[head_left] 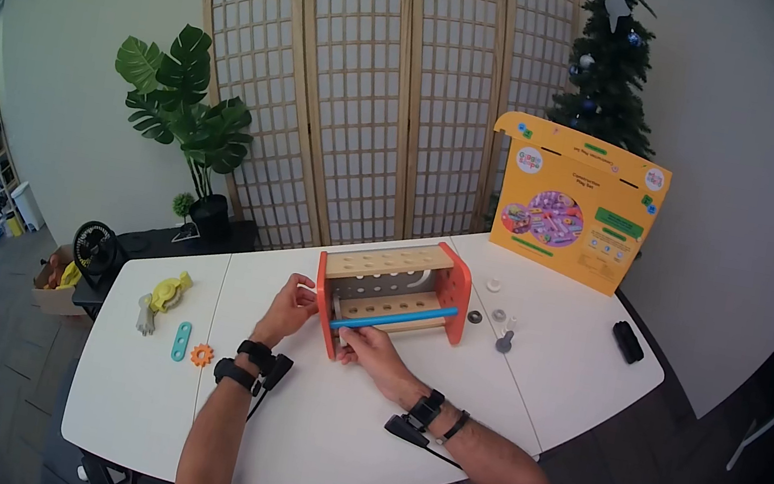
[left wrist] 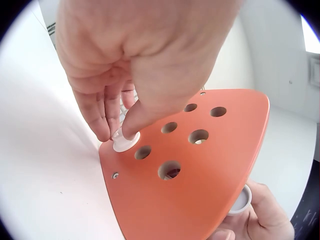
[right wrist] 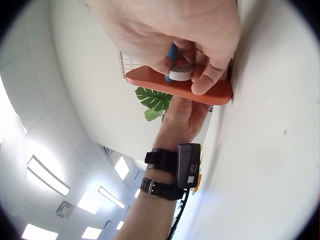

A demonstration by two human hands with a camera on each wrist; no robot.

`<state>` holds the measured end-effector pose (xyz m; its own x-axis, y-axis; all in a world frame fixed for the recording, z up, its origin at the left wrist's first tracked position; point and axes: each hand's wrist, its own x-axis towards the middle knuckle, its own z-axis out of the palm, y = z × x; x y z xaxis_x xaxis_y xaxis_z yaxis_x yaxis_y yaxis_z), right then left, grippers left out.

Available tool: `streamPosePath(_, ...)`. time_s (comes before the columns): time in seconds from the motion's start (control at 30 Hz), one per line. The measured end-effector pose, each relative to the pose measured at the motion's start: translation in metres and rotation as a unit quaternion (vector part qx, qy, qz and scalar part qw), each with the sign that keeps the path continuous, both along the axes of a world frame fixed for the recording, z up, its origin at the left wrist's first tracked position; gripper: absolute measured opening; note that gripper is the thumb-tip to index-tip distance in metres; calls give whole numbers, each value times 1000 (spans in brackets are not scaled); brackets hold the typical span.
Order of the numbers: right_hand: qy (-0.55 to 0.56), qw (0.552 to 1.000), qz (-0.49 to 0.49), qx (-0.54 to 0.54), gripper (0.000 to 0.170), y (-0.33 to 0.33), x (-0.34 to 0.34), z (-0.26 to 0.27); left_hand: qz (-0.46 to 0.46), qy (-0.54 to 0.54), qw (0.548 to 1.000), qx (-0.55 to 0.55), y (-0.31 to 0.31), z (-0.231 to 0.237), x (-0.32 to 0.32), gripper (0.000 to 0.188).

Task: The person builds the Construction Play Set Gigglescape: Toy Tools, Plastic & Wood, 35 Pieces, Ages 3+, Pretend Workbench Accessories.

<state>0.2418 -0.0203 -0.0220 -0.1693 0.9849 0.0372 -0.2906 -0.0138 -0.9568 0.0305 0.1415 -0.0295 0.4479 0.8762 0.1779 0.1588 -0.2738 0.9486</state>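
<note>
A toy workbench of wood with red side panels [left wrist: 195,190] stands on the white table, a blue rod [head_left: 395,317] running across its front. At the outer face of its left panel, my left hand [head_left: 292,312] pinches a small white flanged plastic peg [left wrist: 125,144] between thumb and fingers, its flange right at the panel's face near an edge. On the panel's inner side, my right hand [head_left: 375,355] holds a white round cap-like piece [right wrist: 181,74] with thumb and fingers, close to the blue rod's end. Several round holes in the panel show in the left wrist view.
Right of the workbench lie small grey and white parts [head_left: 499,316] and a black case [head_left: 627,342]. A teal strip [head_left: 181,341], an orange gear [head_left: 202,355] and a yellow piece [head_left: 169,291] lie on the left. An orange box [head_left: 564,245] stands at the back right.
</note>
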Motion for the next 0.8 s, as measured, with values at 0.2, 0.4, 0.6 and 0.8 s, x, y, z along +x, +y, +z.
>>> streamPosePath(0.2,15,1000,-2,-5,29,-1,0,1,7,19,995,98,6,-9,2,42)
streamPosePath(0.4,35,999,2,-8,29,1,0,-1,7,27,991,133,-3,0,3,40)
streamPosePath(0.6,46,999,4,-3,29,2,1,-4,19,76,989,125,-17,15,1,37)
streamPosePath(0.8,17,1000,23,-7,29,-7,4,3,22,108,985,132,-17,16,-2,35)
